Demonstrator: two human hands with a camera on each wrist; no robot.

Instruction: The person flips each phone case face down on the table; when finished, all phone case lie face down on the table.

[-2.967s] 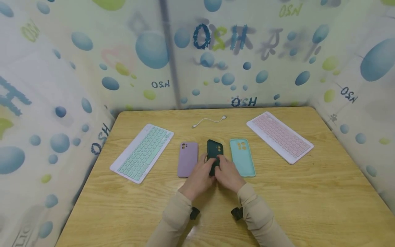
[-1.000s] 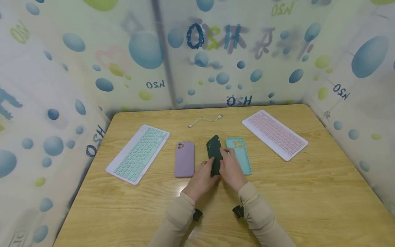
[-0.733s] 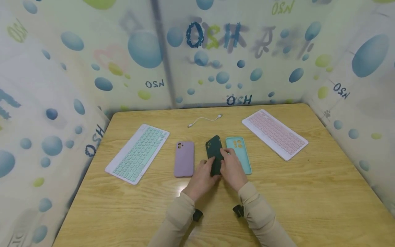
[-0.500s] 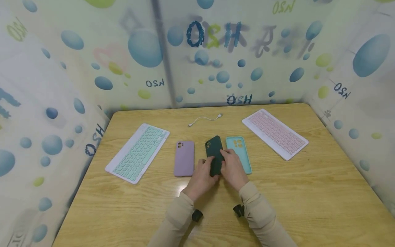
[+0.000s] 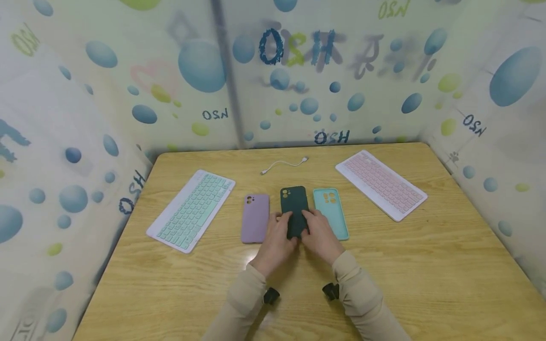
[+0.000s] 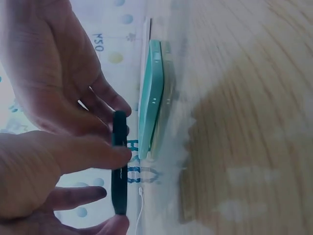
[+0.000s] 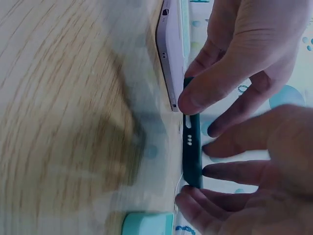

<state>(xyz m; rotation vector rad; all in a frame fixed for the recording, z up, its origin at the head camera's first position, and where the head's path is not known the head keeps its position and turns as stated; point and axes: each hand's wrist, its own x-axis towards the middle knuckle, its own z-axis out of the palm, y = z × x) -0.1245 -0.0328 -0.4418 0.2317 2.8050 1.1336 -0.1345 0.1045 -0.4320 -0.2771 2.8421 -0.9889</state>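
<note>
A dark green phone case point(image 5: 294, 201) lies between both hands, back face up, its camera holes at the far left corner. My left hand point(image 5: 275, 239) grips its left side and near end; the left thumb point(image 6: 115, 155) presses the near edge in the left wrist view. My right hand point(image 5: 319, 236) holds the right side, fingertips on the rim and back. In the right wrist view the case seems slightly above the table. To the left rests a purple phone case point(image 5: 255, 219), back up. To the right is a turquoise phone case point(image 5: 332, 215), its hollow inside facing up.
A white keyboard with mint keys point(image 5: 192, 210) lies at the left, and one with pink keys point(image 5: 381, 184) at the right. A short white cable point(image 5: 283, 163) curves near the table's back edge. Patterned walls point(image 5: 367, 94) enclose the wooden table point(image 5: 170, 293) behind and at both sides.
The dark green case has turned from a tilted, slanting pose to nearly flat and straight. Its camera holes went from upper right to upper left. Both hands shifted their grip along its sides.
</note>
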